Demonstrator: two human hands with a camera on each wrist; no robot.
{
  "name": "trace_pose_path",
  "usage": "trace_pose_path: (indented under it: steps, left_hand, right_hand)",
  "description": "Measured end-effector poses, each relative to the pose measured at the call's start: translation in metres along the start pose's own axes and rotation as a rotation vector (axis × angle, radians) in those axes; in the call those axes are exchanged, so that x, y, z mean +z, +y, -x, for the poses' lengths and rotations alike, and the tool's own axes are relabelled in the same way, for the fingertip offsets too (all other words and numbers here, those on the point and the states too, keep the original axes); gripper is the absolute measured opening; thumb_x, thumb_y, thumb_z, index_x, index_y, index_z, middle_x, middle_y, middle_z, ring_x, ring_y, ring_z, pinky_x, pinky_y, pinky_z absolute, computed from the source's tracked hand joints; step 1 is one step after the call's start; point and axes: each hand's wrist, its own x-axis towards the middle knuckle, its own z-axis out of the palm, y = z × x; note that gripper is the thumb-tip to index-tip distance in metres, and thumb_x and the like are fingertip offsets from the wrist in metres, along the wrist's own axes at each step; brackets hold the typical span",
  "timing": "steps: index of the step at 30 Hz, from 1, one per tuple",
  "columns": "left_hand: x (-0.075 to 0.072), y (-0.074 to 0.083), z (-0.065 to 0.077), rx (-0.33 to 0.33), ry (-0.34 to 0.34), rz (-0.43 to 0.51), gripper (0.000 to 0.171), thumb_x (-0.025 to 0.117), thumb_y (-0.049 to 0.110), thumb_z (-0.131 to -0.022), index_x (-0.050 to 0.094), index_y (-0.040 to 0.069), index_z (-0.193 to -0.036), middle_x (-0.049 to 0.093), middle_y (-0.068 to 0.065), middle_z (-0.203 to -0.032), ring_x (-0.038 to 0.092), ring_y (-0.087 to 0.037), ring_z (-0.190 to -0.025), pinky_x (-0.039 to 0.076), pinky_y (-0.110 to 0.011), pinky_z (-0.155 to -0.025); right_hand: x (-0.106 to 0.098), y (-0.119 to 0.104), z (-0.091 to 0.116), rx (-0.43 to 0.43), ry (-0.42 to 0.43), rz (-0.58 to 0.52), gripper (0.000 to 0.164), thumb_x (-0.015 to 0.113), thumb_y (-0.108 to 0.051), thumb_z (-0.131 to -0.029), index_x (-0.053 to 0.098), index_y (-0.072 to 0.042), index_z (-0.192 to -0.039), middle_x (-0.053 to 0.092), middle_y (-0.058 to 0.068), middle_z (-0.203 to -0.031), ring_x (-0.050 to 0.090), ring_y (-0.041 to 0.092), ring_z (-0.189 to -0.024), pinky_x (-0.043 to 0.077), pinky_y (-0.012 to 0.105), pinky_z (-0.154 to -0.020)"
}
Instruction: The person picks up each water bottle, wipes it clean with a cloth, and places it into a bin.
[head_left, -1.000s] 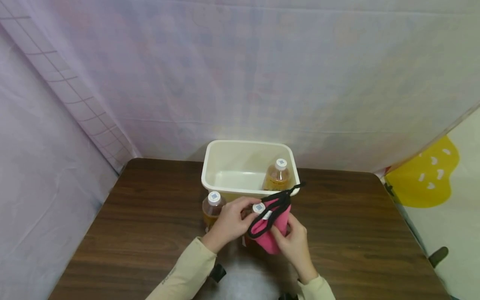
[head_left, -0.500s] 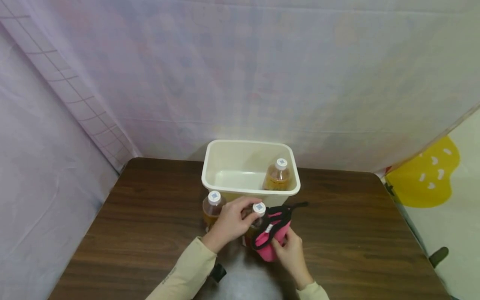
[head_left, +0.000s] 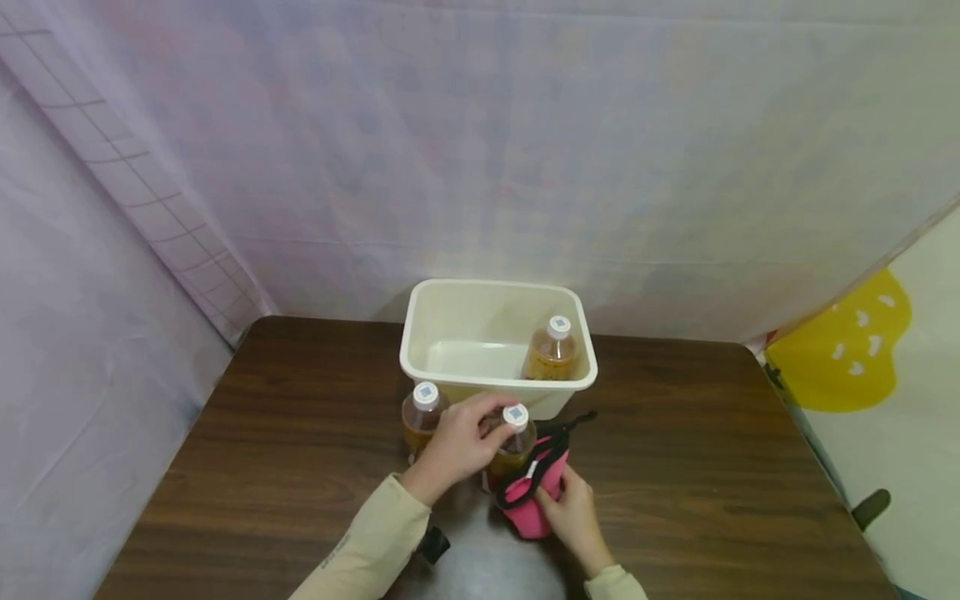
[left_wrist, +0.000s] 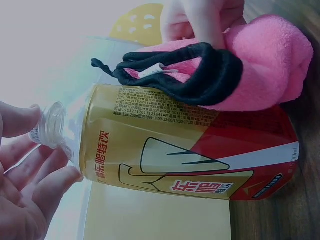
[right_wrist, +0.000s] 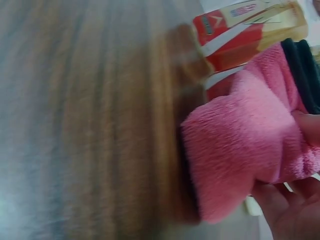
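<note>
My left hand (head_left: pixel 459 437) pinches the white-capped neck of a drink bottle (head_left: pixel 519 442) that stands upright on the table. In the left wrist view, thumb and fingers surround the neck, and the gold-and-red label (left_wrist: pixel 165 145) shows below them. My right hand (head_left: pixel 576 512) grips a folded pink plush cloth (head_left: pixel 553 482) with black edging and a black loop, the thumb on its near side. This cloth lies along the bottle's right side, overlapping the label in the left wrist view. Seen from the right wrist, its pink lower end (right_wrist: pixel 225 155) hangs close over the wood.
Behind the hands stands a cream plastic bin (head_left: pixel 480 385), with one similar bottle (head_left: pixel 552 357) upright in its right end. Another bottle (head_left: pixel 420 423) is just left of my left hand. The brown wooden table (head_left: pixel 300 467) meets a pale curtain (head_left: pixel 480 167) at the back.
The pink cloth and my right hand have moved down from beside the cap to the bottle's lower side, uncovering the cap and shoulder. My left hand keeps its hold on the neck.
</note>
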Motion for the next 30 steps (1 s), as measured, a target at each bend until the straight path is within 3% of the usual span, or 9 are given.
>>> trace_pose_path:
  steps: [8,16,21,30]
  left_hand:
    - [0.001,0.0,0.0,-0.001,-0.012,0.003,0.028,0.069,0.016,-0.08,0.065,0.008,-0.107,0.065,-0.001,-0.102,0.056,-0.011,-0.076,0.048,-0.02,-0.065]
    - [0.001,0.001,-0.001,0.003,0.0,-0.002,0.027,0.069,0.013,-0.08,0.065,0.008,-0.106,0.065,-0.002,-0.099,0.056,-0.01,-0.076,0.048,-0.019,-0.063]
    - [0.001,0.001,-0.001,-0.022,-0.013,0.006,0.025,0.067,0.013,-0.081,0.065,0.01,-0.106,0.065,-0.002,-0.102,0.058,-0.009,-0.082,0.049,-0.02,-0.067]
    - [0.002,0.0,0.0,-0.032,-0.022,0.03,0.027,0.067,0.016,-0.082,0.065,0.009,-0.107,0.065,-0.002,-0.104,0.059,-0.009,-0.088,0.051,-0.021,-0.071]
  right_hand:
    - [-0.022,-0.034,-0.014,-0.061,0.023,-0.035,0.024,0.073,0.004,-0.066,0.062,0.003,-0.087,0.066,0.011,-0.076,0.058,0.004,-0.07,0.05,0.021,-0.056]
    - [-0.033,-0.064,-0.032,-0.184,0.116,-0.011,0.025,0.075,0.005,-0.061,0.061,-0.004,-0.08,0.061,0.001,-0.07,0.05,0.001,-0.063,0.042,0.015,-0.052]
    - [-0.028,-0.068,-0.031,-0.209,0.156,0.028,0.025,0.074,0.004,-0.059,0.059,-0.004,-0.077,0.055,-0.001,-0.068,0.044,0.002,-0.058,0.038,0.016,-0.048]
    - [-0.024,-0.059,-0.024,-0.154,0.159,-0.055,0.025,0.068,0.013,-0.06,0.059,0.0,-0.078,0.057,0.004,-0.064,0.049,-0.002,-0.057,0.041,0.013,-0.043]
